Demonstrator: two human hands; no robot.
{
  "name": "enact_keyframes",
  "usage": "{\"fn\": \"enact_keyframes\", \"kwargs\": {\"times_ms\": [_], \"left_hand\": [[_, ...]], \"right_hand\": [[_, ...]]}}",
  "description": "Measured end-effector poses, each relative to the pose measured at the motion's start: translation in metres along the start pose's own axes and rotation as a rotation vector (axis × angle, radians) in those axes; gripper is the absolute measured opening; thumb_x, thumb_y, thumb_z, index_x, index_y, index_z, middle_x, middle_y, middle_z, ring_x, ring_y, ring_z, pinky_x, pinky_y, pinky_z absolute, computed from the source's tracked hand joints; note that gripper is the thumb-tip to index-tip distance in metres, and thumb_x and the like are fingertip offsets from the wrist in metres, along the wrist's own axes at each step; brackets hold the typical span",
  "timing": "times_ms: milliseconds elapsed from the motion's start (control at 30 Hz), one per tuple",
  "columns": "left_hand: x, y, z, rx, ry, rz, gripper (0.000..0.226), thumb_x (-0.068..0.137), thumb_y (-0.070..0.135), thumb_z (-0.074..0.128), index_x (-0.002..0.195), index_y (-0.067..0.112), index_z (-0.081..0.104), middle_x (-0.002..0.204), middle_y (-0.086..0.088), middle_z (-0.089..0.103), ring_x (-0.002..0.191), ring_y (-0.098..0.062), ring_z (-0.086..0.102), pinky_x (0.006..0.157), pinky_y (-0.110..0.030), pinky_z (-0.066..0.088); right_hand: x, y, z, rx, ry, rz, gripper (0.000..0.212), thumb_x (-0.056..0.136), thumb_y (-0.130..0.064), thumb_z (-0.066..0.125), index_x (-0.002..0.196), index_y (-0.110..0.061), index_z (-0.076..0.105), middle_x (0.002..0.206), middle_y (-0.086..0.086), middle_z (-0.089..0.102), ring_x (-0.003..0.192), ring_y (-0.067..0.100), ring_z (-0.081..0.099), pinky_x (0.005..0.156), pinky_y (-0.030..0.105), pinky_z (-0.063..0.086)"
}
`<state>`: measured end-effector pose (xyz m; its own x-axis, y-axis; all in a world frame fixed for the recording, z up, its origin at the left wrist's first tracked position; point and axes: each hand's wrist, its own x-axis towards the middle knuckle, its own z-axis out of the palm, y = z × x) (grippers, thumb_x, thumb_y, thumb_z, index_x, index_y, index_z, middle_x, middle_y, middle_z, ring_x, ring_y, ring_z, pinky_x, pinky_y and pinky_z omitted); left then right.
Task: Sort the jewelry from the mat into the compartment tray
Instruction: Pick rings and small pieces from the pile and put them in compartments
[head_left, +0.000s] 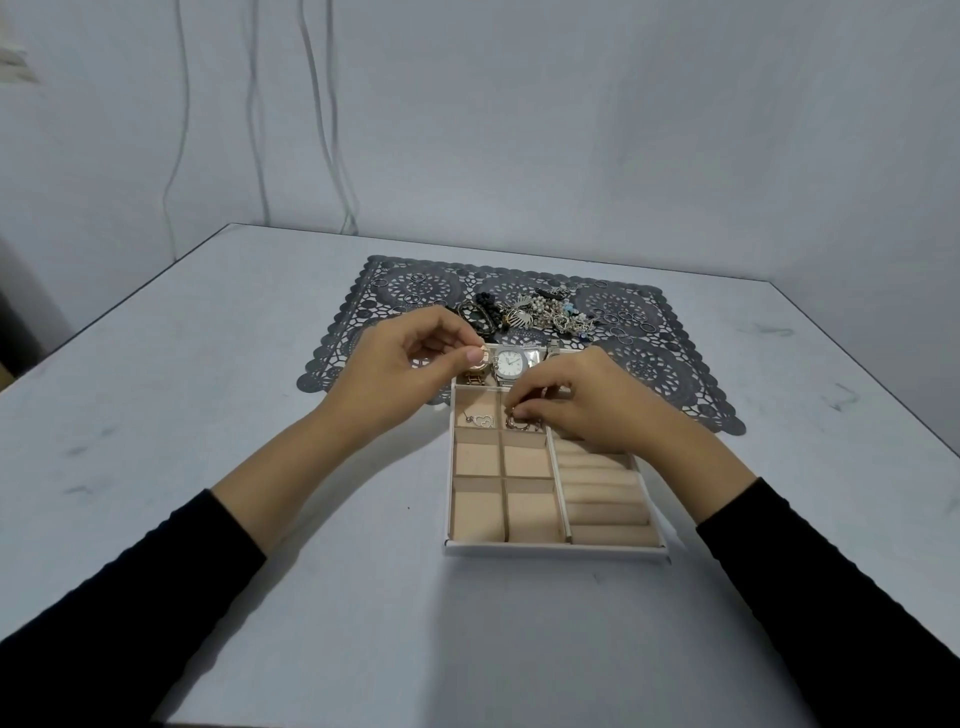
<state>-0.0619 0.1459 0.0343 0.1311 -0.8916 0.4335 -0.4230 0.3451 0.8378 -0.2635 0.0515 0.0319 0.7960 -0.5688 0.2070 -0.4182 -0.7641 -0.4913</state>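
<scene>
A white compartment tray (550, 546) with beige lining lies on the table in front of the dark lace mat (670, 364). A heap of jewelry (545, 312) sits on the mat's middle. A white-faced silver watch (509, 364) and a rose-gold watch (477, 370) lie in the tray's far row. A silver heart pendant (480, 419) rests in one small compartment. My left hand (410, 374) hovers over the tray's far left corner, fingertips pinched by the rose-gold watch. My right hand (587, 405) pinches a rose-gold ring piece (517, 421) in the neighbouring compartment.
Loose rings (631, 318) are scattered on the mat's right and far left parts. The tray's near compartments and its ring rolls (605, 499) hold nothing. Cables (332, 156) hang down the wall behind the grey table (260, 571).
</scene>
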Motion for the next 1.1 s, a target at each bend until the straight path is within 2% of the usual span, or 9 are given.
{"fn": "enact_keyframes", "kwargs": {"times_ms": [133,233,400,500,567,700,800,900,1100], "left_hand": [[-0.001,0.001,-0.001,-0.011,-0.003,-0.010,0.006,0.086,0.015,0.071,0.091,0.014,0.070,0.084,-0.005,0.068,0.081,-0.022,0.065,0.059,-0.051,0.058],[-0.001,0.001,-0.001,0.007,-0.004,-0.017,0.006,0.086,0.014,0.071,0.091,0.014,0.070,0.084,-0.004,0.068,0.077,-0.016,0.065,0.061,-0.049,0.059],[-0.002,0.002,-0.002,0.006,0.007,-0.035,0.005,0.086,0.016,0.070,0.091,0.017,0.070,0.085,-0.002,0.069,0.079,-0.016,0.065,0.058,-0.039,0.060],[-0.002,0.003,-0.002,0.009,-0.002,-0.032,0.006,0.086,0.017,0.070,0.092,0.015,0.070,0.084,-0.002,0.069,0.080,-0.021,0.066,0.060,-0.042,0.060],[-0.002,0.002,-0.001,0.025,-0.009,-0.018,0.007,0.085,0.017,0.071,0.092,0.014,0.071,0.084,-0.001,0.069,0.080,-0.021,0.066,0.066,-0.045,0.060],[-0.002,-0.001,0.001,0.025,-0.026,-0.004,0.005,0.085,0.015,0.071,0.090,0.016,0.071,0.084,-0.002,0.070,0.081,-0.027,0.066,0.073,-0.048,0.058],[-0.002,-0.004,0.002,0.025,-0.055,-0.008,0.004,0.086,0.015,0.070,0.089,0.017,0.070,0.082,0.001,0.069,0.078,-0.021,0.065,0.074,-0.049,0.058],[-0.001,-0.006,0.002,0.030,-0.104,-0.021,0.006,0.086,0.014,0.069,0.088,0.019,0.070,0.080,0.007,0.068,0.077,-0.011,0.064,0.077,-0.044,0.058],[0.002,-0.008,-0.001,0.167,-0.201,0.007,0.014,0.087,0.009,0.069,0.086,0.023,0.069,0.080,0.012,0.070,0.077,-0.005,0.066,0.079,-0.031,0.057]], "right_hand": [[-0.001,-0.001,-0.002,0.005,0.001,0.022,0.013,0.085,-0.021,0.071,0.097,-0.025,0.076,0.085,-0.009,0.073,0.077,0.007,0.067,0.075,0.028,0.054],[-0.006,0.000,-0.008,0.120,0.041,0.061,0.014,0.086,-0.020,0.070,0.098,-0.024,0.075,0.088,-0.008,0.074,0.082,0.006,0.068,0.079,0.026,0.054],[-0.019,0.013,-0.017,0.352,0.289,0.162,0.017,0.088,-0.017,0.066,0.104,-0.019,0.073,0.093,-0.004,0.073,0.087,0.012,0.069,0.078,0.026,0.056],[-0.028,0.024,-0.017,0.293,0.467,0.260,0.019,0.091,-0.019,0.062,0.109,-0.023,0.068,0.099,-0.007,0.071,0.090,0.006,0.065,0.082,0.019,0.052],[-0.034,0.032,-0.016,0.191,0.526,0.332,0.023,0.093,-0.022,0.059,0.115,-0.021,0.066,0.105,-0.008,0.069,0.092,0.004,0.062,0.083,0.017,0.048],[-0.043,0.047,-0.009,-0.051,0.441,0.409,0.034,0.097,-0.026,0.052,0.129,-0.016,0.057,0.126,0.001,0.062,0.113,0.014,0.056,0.090,0.020,0.036],[-0.044,0.056,-0.004,-0.145,0.306,0.460,0.040,0.099,-0.027,0.048,0.136,-0.011,0.050,0.132,0.008,0.058,0.122,0.024,0.051,0.092,0.023,0.035],[-0.044,0.059,-0.002,-0.205,0.215,0.482,0.042,0.100,-0.028,0.044,0.137,-0.008,0.046,0.139,0.010,0.050,0.127,0.026,0.045,0.099,0.028,0.032],[-0.043,0.057,-0.002,-0.239,0.177,0.495,0.042,0.101,-0.028,0.042,0.137,-0.008,0.045,0.147,0.011,0.042,0.135,0.025,0.037,0.106,0.029,0.027]]}}
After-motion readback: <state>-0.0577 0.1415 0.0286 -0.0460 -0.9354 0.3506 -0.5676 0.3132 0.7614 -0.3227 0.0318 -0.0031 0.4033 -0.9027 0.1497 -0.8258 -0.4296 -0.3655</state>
